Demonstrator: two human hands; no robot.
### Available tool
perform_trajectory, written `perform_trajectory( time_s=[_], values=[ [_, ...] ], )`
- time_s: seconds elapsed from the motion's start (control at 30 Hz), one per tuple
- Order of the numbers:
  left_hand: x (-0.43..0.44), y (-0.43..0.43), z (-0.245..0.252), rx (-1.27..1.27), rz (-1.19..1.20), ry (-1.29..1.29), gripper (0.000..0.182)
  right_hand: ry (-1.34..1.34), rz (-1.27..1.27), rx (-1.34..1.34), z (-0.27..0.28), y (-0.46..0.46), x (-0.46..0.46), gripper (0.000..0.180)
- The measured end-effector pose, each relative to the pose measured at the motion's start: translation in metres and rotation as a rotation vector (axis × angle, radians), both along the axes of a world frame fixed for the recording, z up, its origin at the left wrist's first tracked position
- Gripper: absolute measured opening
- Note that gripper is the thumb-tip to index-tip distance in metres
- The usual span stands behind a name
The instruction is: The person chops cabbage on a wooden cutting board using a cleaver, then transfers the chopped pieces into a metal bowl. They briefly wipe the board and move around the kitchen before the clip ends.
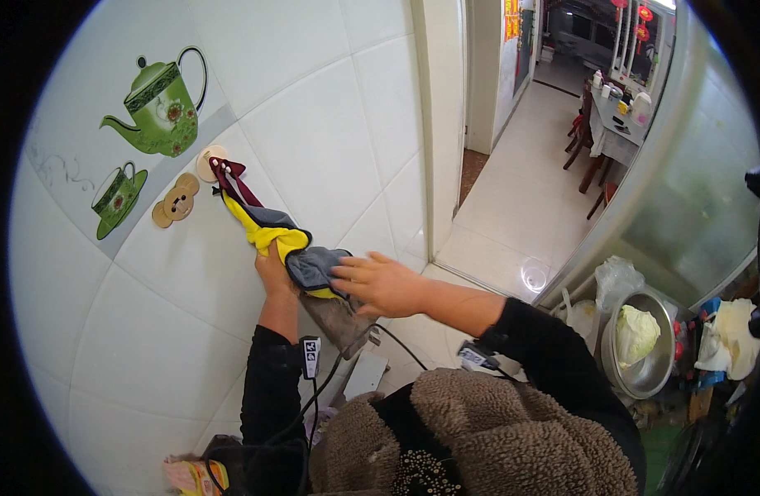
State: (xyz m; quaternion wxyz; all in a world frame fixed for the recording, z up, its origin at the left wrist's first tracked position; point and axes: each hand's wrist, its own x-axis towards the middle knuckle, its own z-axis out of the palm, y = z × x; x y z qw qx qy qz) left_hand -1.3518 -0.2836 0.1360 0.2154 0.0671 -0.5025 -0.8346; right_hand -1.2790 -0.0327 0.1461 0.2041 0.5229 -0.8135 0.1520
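Observation:
A grey and yellow microfibre towel (318, 266) with black edging hangs by a loop from a round wall hook (212, 163). A dark red strap (240, 186) hangs from the same hook. My left hand (274, 273) grips the towel's yellow side from below. Flat and slightly blurred, my right hand (380, 284) lies at the towel's grey lower end with its fingers extended, at most touching it. Below the towel hangs a brownish cloth-like piece (339, 325), partly hidden by it.
A bear-shaped wall hook (176, 200) sits on the white tiles beside the round hook. At right stands a metal basin (639, 372) holding a cabbage (637, 335). Black cables (398, 341) run between my forearms. A doorway leads to a room with a table (622, 136).

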Motion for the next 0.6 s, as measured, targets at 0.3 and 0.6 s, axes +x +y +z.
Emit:
perform_trajectory(
  time_s=[0.3,0.6],
  values=[
    [-0.003,0.003,-0.027,-0.14,-0.005,0.074,0.04,-0.869,-0.549,-0.276,-0.099,0.218,0.053,0.038],
    [-0.033,0.041,-0.096,0.156,-0.21,-0.164,0.063,-1.015,-1.12,-0.807,-0.13,0.278,0.218,0.036]
  ],
)
